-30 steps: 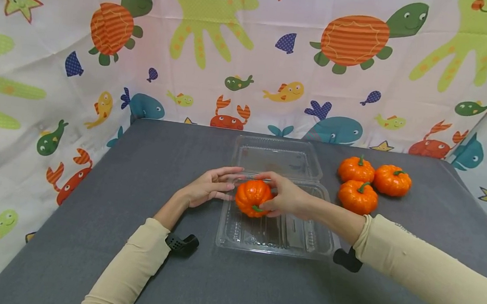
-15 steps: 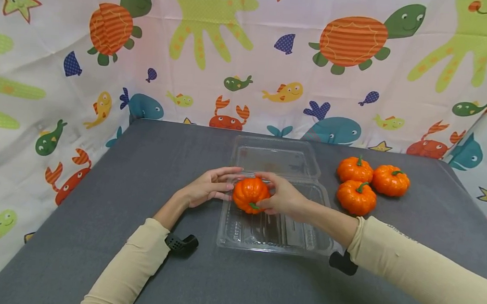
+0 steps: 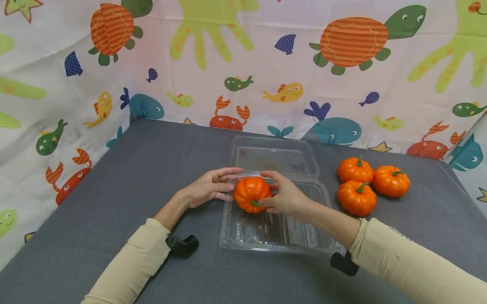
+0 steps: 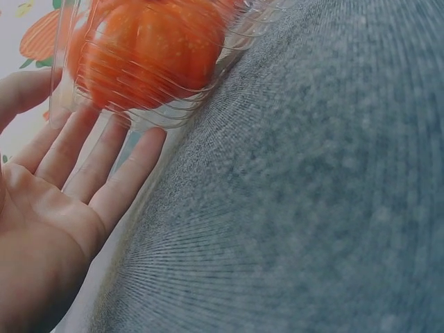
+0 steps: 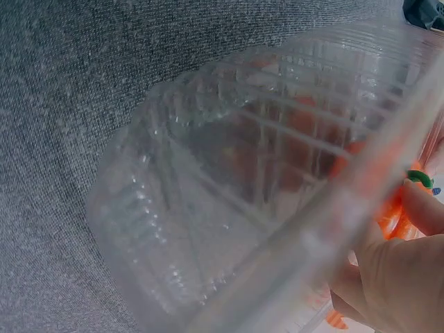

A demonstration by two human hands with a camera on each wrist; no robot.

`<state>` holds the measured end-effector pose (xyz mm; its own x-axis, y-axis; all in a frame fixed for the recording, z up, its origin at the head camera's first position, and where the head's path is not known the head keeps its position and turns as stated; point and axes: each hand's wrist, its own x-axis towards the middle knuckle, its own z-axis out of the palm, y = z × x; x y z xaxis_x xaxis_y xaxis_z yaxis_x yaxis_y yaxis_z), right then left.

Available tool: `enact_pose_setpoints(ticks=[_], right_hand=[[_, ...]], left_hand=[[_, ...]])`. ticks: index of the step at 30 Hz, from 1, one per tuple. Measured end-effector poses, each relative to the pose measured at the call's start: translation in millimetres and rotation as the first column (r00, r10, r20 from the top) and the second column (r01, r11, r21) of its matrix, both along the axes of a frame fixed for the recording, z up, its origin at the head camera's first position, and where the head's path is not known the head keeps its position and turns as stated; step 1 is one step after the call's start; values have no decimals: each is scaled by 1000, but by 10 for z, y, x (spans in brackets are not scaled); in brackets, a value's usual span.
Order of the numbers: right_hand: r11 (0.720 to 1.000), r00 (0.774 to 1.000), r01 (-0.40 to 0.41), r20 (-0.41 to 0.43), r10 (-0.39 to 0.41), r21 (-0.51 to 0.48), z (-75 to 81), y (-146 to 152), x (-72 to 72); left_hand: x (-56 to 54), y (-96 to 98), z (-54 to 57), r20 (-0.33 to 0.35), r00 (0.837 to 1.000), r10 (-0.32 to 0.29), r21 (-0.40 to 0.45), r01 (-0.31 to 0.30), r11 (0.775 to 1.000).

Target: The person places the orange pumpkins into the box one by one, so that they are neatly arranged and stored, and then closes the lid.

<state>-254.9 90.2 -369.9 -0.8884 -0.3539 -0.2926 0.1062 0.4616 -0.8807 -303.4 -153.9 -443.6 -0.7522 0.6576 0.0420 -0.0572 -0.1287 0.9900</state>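
Grey tabletop (image 3: 206,284) under everything. Both arms in pale sleeves (image 3: 416,263) reach forward. Clear hinged container (image 3: 276,247), lid (image 3: 274,160) laid back; base holds one orange pumpkin (image 3: 249,192) in far left part. Right hand (image 3: 289,197) curled round pumpkin's right side, thumb by stem (image 3: 256,203). Left hand (image 3: 207,186) relaxed, fingers extended, against container's left wall. Three other pumpkins (image 3: 356,199) clustered right. Right wrist view: pumpkin mostly blurred behind plastic.

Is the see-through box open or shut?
Open. Its lid lies folded back behind the base, leaving the pumpkin in the right hand uncovered.
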Motion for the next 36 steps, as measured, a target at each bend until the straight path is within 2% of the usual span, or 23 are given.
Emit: enact_pose_setpoints(ticks=[18,27,36], right_hand=[[1000,1000,17,21,-17,-1,-5,48,-12],[999,999,6,49,-4,-32,22,26,1],[1000,997,0,71,1,-16,28,38,-7]], left_hand=[[-7,-8,1,4,1000,1,5,-1,1000],[10,14,27,2,999,43,12,-43,999],[-4,44,6,7,998,68,8,-68,998]])
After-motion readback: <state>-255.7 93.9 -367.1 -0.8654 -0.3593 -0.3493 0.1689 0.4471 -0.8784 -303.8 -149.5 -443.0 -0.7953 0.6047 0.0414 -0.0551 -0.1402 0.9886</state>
